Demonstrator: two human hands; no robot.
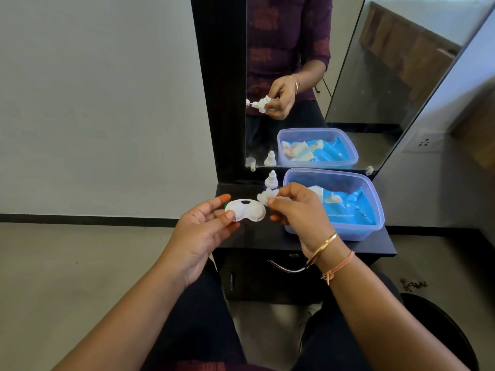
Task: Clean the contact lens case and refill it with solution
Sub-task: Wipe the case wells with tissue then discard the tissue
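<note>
Both hands raised over the table edge

Left hand [206,223] fingers pinch the white lens case [245,214] palm-up; right hand [300,210] fingers pinch a crumpled tissue [265,198] beside it.

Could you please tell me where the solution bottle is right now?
In the head view, the solution bottle stands on the black shelf below the mirror, just left of the clear tub, partly hidden behind the right hand and its tissue.
</note>
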